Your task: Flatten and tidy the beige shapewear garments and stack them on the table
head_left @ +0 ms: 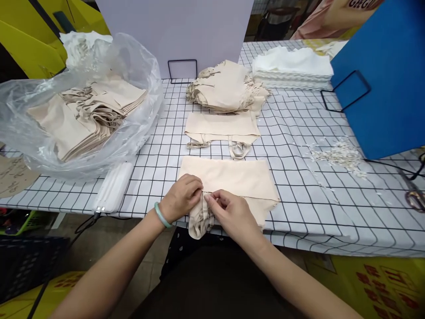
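A beige garment piece (232, 175) lies flat at the table's front edge, with bunched straps (199, 225) hanging at its near left side. My left hand (182, 197) is closed on the garment's edge beside the strap, a pale green bangle (162, 215) round its wrist. Just to the right, my right hand (230, 212) pinches the strap where it meets that edge, between thumb and forefinger. The exact bit of cloth between the fingertips is partly hidden. Beyond my hands lies a second beige garment (222, 124) with loose straps toward me.
A heap of beige garments (226, 84) sits farther back. At left, a clear plastic bag (146, 66) holds more. A white power bank (114, 188) lies near the front edge. White cloth stacks (292, 64), small white scraps (341, 155), scissors (413, 195) and a blue panel (381, 88) are at right.
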Tool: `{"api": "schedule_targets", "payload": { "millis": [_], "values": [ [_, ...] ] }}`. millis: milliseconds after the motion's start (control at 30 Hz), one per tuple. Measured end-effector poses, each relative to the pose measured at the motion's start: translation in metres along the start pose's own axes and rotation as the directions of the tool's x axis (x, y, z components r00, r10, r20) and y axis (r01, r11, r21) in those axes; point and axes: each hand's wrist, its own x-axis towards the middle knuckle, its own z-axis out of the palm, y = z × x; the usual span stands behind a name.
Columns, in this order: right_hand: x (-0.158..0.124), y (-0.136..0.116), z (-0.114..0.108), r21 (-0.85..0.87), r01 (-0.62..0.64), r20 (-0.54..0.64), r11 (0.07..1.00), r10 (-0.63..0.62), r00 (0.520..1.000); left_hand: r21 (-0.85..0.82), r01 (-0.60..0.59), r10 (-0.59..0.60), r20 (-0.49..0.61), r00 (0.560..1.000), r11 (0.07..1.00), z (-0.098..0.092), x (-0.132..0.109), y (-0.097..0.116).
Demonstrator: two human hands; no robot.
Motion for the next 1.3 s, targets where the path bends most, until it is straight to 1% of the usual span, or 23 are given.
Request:
{"api": "schedule_targets", "payload": {
  "millis": [67,100,167,300,433,533,633,767,900,1000,1067,1133,1300],
  "values": [
    [0.002,-0.004,0.002,0.173,-0.13,0.086,0.976,0.116,0.989,-0.024,0.02,-0.021,-0.026,0.999,1.0,0.001,0.001,0.0],
    [0.002,-0.005,0.002,0.239,-0.182,0.111,0.954,0.159,0.981,-0.041,0.037,-0.039,-0.032,0.999,0.998,0.001,0.001,0.0],
    [0.002,-0.008,0.005,0.336,-0.257,0.122,0.906,0.229,0.966,-0.075,0.069,-0.072,-0.037,0.997,0.995,0.001,0.001,0.0],
    [0.001,-0.014,0.013,0.468,-0.323,0.089,0.823,0.32,0.943,-0.129,0.097,-0.101,-0.031,0.994,0.987,0.001,0.001,-0.001],
    [0.006,-0.021,0.018,0.564,-0.353,0.117,0.747,0.351,0.929,-0.145,0.106,-0.11,-0.021,0.994,0.984,0.001,0.001,-0.004],
    [0.01,-0.024,0.019,0.58,-0.372,0.125,0.725,0.372,0.92,-0.156,0.105,-0.109,-0.021,0.994,0.982,0.002,0.0,-0.005],
    [0.012,-0.024,0.021,0.551,-0.377,0.123,0.745,0.374,0.919,-0.178,0.111,-0.117,-0.026,0.993,0.978,0.003,0.0,-0.006],
    [0.012,-0.022,0.026,0.543,-0.346,0.082,0.765,0.362,0.929,-0.201,0.099,-0.111,-0.049,0.993,0.975,0.004,0.0,-0.006],
    [0.011,-0.019,0.028,0.596,-0.319,0.04,0.737,0.37,0.928,-0.205,0.092,-0.105,-0.053,0.993,0.974,0.005,-0.001,-0.007],
    [0.011,-0.017,0.025,0.633,-0.327,0.051,0.702,0.384,0.922,-0.186,0.093,-0.104,-0.047,0.994,0.978,0.005,0.0,-0.007],
    [0.011,-0.017,0.022,0.638,-0.356,0.098,0.683,0.387,0.917,-0.17,0.084,-0.093,-0.045,0.995,0.982,0.005,0.0,-0.006],
    [0.009,-0.018,0.016,0.62,-0.406,0.179,0.671,0.383,0.906,-0.154,0.07,-0.076,-0.032,0.997,0.986,0.003,0.001,-0.006],
    [-0.01,-0.021,0.003,0.541,-0.52,0.404,0.661,0.338,0.85,-0.093,0.047,-0.046,0.006,0.999,0.995,0.001,0.002,-0.004]
  ]
}}
